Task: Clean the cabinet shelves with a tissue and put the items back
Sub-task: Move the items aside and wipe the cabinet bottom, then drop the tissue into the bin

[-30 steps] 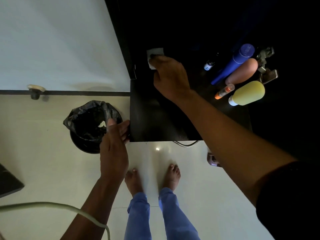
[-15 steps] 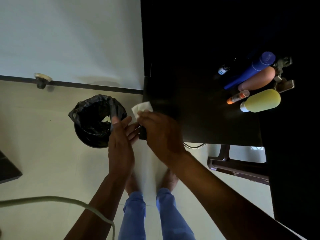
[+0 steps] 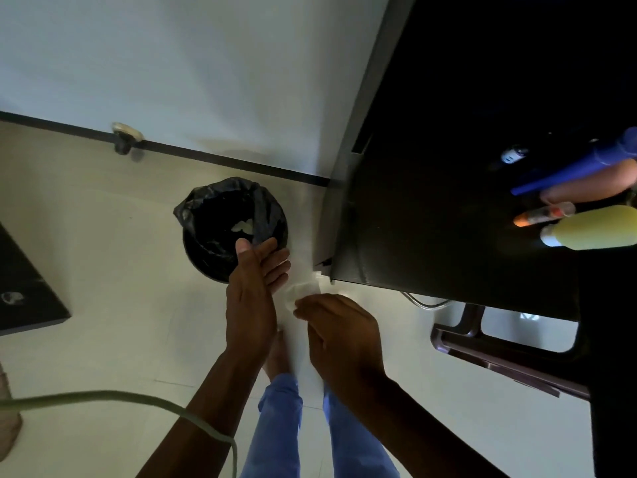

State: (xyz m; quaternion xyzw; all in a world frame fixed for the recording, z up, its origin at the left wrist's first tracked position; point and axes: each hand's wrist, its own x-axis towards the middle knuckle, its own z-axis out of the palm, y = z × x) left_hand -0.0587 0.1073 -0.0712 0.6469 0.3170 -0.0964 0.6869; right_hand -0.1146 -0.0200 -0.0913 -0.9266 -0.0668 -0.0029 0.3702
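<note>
**White tissue held off the shelf corner**

White and blurred, the tissue [image 3: 300, 294] sits at the fingertips of the right hand [image 3: 339, 334], which is curled around it with the fingers drawn in. It hangs in the air just off the near left corner of the dark shelf [image 3: 431, 236], apart from the shelf surface and above the pale floor [image 3: 103, 270].

Just beside it, the left hand [image 3: 253, 298] is flat and wide, fingers straight and together, thumb raised. Its palm faces the tissue, and its fingertips lie over the rim of the bin [image 3: 234, 229]. Whether the palm touches the tissue cannot be told through the blur.

Lined with a black bag, the bin stands on the floor close to the wall [image 3: 172, 63], left of the shelf, with a pale scrap inside it.

At the far right end of the shelf lie several items close together: a blue tube [image 3: 579, 167], a peach bottle [image 3: 593, 182] just beside it, a small orange-capped tube [image 3: 543, 215], and a yellow bottle [image 3: 593, 227] with a white cap. A small dark vial [image 3: 513, 155] lies a little apart, farther back. The rest of the shelf surface is bare.

Below the shelf edge a brown stool [image 3: 499, 353] shows in part. Blue trousers [image 3: 279, 426] and bare feet are visible between the forearms, and a greenish cable [image 3: 120, 396] crosses the lower left.
</note>
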